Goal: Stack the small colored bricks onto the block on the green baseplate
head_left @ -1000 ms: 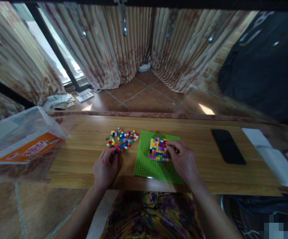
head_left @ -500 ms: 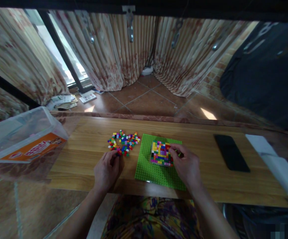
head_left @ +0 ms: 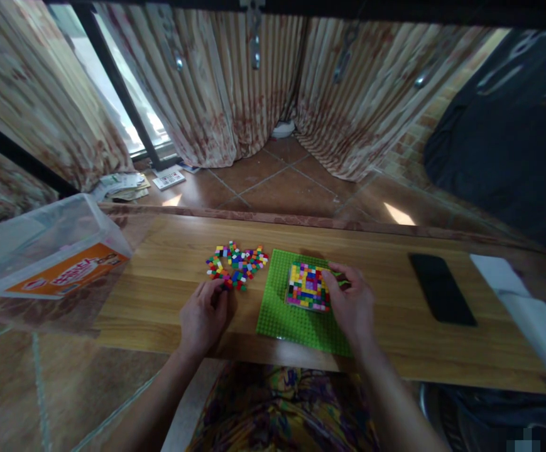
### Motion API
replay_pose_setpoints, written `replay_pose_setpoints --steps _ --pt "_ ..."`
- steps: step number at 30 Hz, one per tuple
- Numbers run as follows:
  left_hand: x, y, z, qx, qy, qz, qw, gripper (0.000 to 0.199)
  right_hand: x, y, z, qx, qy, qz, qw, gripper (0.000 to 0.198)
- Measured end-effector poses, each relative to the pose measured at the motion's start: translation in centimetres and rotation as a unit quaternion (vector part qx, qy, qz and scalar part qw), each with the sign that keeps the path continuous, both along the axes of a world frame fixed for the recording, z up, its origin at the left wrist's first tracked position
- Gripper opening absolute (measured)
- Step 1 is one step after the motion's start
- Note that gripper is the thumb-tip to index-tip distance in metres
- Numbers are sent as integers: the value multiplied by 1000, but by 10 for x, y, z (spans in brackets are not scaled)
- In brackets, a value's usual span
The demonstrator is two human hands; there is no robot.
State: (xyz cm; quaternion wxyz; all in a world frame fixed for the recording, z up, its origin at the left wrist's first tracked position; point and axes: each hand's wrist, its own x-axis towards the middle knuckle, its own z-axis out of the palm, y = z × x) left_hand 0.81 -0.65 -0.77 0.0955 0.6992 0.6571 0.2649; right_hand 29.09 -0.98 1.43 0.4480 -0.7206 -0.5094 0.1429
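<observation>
- My right hand (head_left: 355, 311): thumb and index close together at the right edge of the brick block (head_left: 306, 287); can't tell if a piece is pinched between them.
- My left hand (head_left: 202, 317): fingers curled, tips at the near edge of the loose bricks (head_left: 240, 271); can't tell if it has one.
- Block sits on the green baseplate (head_left: 278, 320), toward its far side. Roughly square, no clear long axis; sides run about parallel to the plate's edges, studded face up.
- In the way: my right hand covers part of the plate's right side and hides some of the block's right edge.
- Loose bricks lie left of the plate, just beside it, on the wooden board (head_left: 154, 301).
- Right of my right hand, well apart: black slab (head_left: 442, 290), phone-like, slanted; white object (head_left: 539, 320) beyond it.
- Far left: clear box (head_left: 117, 232), orange label (head_left: 72, 273).
- Past the board: papers (head_left: 122, 186), curtains (head_left: 249, 113).
</observation>
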Motion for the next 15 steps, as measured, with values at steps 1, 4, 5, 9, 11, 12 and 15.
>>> replay_pose_setpoints --steps 1,4,5,9,11,12,15 --pt "0 0 0 -1 -1 -1 1000 22 0 1 -1 -1 2 2 1000 37" --pt "0 0 0 -4 -6 -2 1000 22 0 1 -2 11 -15 8 1000 34" --pt "0 -1 1 -5 -8 -2 1000 22 0 1 -3 20 -31 12 999 33" --pt "1 -1 1 -2 -13 1 1000 21 -1 1 -5 54 -111 24 992 28" --pt "1 -1 0 1 -12 0 1000 21 -2 1 -5 61 -141 31 988 28" --pt "1 -1 0 2 -12 0 1000 21 -3 1 -5 62 -151 37 986 28" --pt "1 -1 0 1 -12 0 1000 22 -4 1 -4 54 -158 51 985 27"
